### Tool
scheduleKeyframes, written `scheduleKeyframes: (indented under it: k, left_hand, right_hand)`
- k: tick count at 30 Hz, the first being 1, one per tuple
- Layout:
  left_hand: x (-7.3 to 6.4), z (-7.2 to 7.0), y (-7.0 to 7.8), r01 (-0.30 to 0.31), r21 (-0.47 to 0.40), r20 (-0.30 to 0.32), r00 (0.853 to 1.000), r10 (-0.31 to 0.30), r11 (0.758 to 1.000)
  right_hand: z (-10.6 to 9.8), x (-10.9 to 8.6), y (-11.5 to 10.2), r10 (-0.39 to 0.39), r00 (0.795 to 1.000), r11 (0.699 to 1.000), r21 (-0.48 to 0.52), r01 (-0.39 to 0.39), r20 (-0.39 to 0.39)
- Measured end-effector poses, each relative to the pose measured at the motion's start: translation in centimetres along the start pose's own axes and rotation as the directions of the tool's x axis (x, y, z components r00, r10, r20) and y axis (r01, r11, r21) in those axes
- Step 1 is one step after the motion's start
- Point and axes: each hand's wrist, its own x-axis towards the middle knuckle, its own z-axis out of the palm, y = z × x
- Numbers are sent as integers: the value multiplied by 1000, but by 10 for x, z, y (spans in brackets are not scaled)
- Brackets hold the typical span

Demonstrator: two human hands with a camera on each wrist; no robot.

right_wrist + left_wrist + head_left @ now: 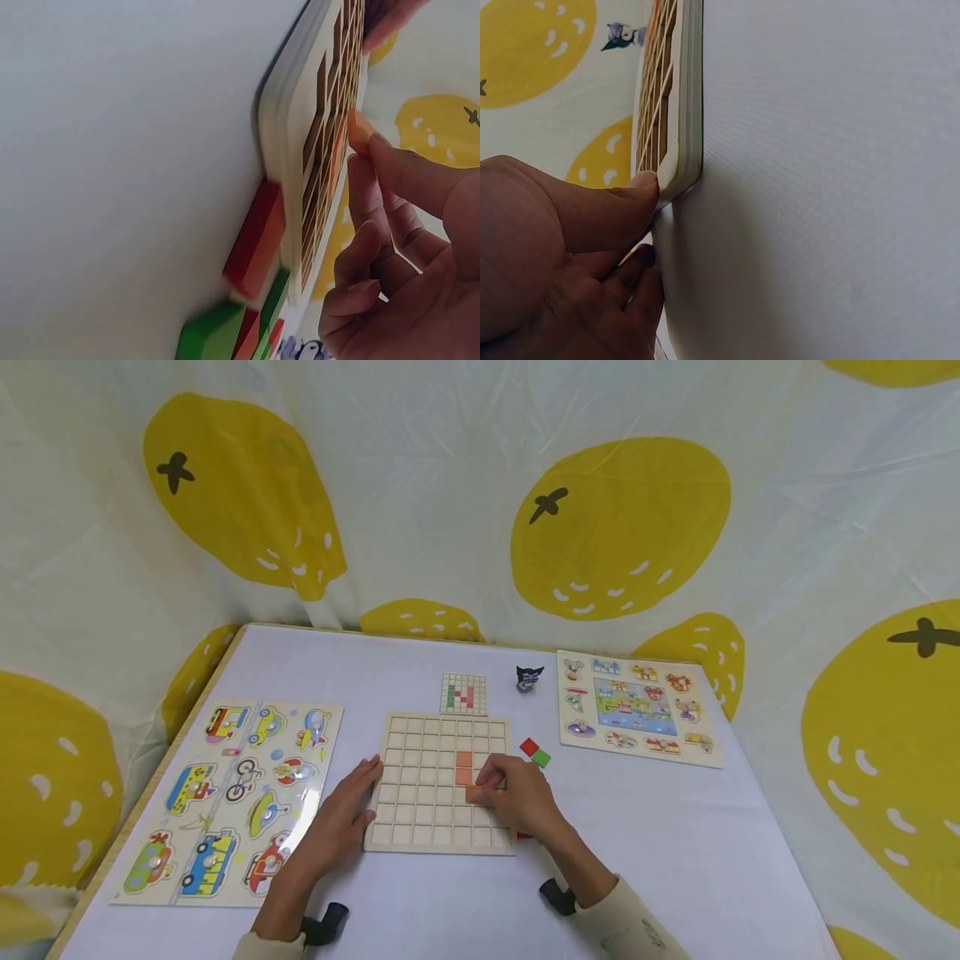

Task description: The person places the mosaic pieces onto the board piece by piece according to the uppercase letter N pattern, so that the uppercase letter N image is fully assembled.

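Note:
A wooden grid board lies in the middle of the table. Between thumb and fingers, my right hand pinches an orange square tile over the board's right half, at a slant in the right wrist view. Just beyond it, orange tiles fill two grid cells in one column. My left hand rests against the board's left edge, its thumb touching the rim near the corner in the left wrist view. Right of the board are a red tile and a green tile; my right hand partly hides others.
A small pattern card with coloured squares lies behind the board. Beside it stands a small dark figurine. A vehicle puzzle board is on the left, and another picture puzzle at the back right.

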Motion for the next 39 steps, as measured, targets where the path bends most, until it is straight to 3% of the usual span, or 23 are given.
scheduleKeyframes:
  k: [6,17,27,32,39]
  left_hand:
    - [-1,0,-1,10,-6,15,1000,-9,1000]
    - [-2,1,-1,-25,0,-29,999,25,1000]
    - [-1,-1,0,-5,-12,-7,1000,5,1000]
    - [-1,-1,0,8,-19,12,1000,-7,1000]
    - [0,0,-1,10,-12,10,1000,-10,1000]
  right_hand:
    - [7,3,-4,-36,999,999,-7,36,15]
    - [14,6,-10,-28,1000,998,-47,28,9]
    - [16,8,-10,-37,999,995,-95,39,20]
    - [12,8,-7,-44,999,995,-84,44,10]
    - [-2,14,1,16,999,1000,-22,-16,-33]
